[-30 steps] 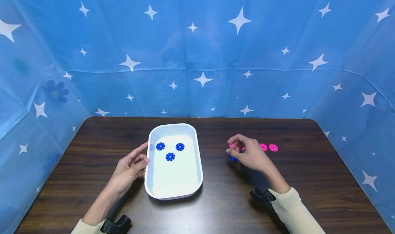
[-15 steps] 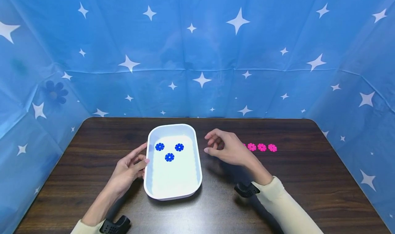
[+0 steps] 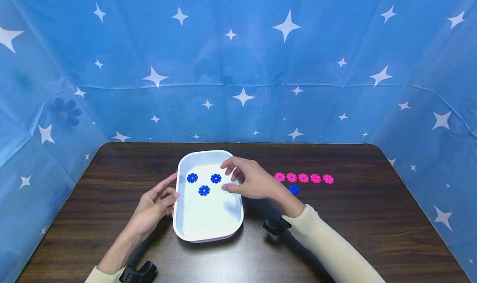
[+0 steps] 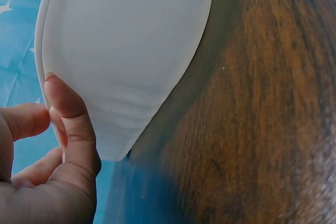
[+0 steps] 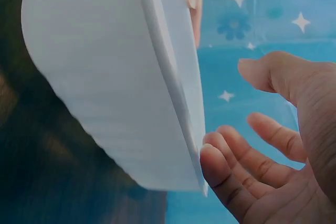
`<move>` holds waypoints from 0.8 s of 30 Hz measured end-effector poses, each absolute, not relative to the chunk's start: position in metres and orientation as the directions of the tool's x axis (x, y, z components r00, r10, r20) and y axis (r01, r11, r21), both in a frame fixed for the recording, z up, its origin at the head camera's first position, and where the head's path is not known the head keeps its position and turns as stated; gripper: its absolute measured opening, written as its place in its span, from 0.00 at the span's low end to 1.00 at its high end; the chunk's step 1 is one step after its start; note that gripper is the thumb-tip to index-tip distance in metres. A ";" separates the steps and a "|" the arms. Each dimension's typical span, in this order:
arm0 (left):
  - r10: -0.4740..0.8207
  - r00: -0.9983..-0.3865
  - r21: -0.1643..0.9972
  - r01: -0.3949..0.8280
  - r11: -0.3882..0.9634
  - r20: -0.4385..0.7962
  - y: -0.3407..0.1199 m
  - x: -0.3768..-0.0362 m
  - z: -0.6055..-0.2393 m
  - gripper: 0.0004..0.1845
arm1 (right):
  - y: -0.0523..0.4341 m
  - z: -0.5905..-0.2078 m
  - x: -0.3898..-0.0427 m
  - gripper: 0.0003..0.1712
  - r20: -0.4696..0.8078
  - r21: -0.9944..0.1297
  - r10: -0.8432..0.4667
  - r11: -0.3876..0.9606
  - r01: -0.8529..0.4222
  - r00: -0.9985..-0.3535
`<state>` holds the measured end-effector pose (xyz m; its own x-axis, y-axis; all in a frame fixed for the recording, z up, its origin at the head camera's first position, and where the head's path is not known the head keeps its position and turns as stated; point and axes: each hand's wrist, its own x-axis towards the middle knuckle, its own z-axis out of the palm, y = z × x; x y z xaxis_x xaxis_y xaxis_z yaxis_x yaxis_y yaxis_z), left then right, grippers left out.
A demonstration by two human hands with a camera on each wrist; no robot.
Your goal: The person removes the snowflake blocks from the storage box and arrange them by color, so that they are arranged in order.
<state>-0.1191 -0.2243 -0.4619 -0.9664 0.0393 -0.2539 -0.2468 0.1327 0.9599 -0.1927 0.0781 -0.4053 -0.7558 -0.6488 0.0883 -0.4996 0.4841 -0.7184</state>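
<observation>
A white tray (image 3: 208,221) lies mid-table with three blue toothed discs (image 3: 203,190) in its far half. My right hand (image 3: 238,178) hovers over the tray's right rim, fingers loosely spread and holding nothing; the right wrist view shows its empty palm (image 5: 262,156) beside the tray wall (image 5: 94,77). My left hand (image 3: 168,190) rests against the tray's left rim with straight fingers, and its thumb (image 4: 68,114) touches the tray's outer wall (image 4: 131,51). One more blue disc (image 3: 293,189) lies on the table to the right.
A row of several pink discs (image 3: 303,177) lies on the dark wooden table (image 3: 335,225), right of the tray. Blue star-printed cloth (image 3: 238,67) walls in the back and both sides.
My right hand has moved left from the pink and blue discs to over the tray's right rim, uncovering the whole pink row and a blue disc. The left hand has stayed put.
</observation>
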 end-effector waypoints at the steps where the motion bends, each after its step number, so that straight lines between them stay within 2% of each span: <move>1: 0.038 -0.966 0.959 -0.248 0.133 -0.255 -0.224 -0.119 -0.462 0.33 | 0.075 -0.406 -0.193 0.28 0.080 -0.721 -0.659 0.480 -0.500 -0.748; 16: 0.057 -0.970 0.967 -0.231 0.111 -0.238 -0.224 -0.120 -0.466 0.33 | 0.024 -0.417 -0.200 0.34 -0.022 -0.712 -0.725 0.495 -0.498 -0.688; 24: 0.056 -0.970 0.968 -0.229 0.107 -0.236 -0.225 -0.120 -0.465 0.33 | 0.012 -0.426 -0.201 0.38 -0.083 -0.631 -0.697 0.590 -0.504 -0.712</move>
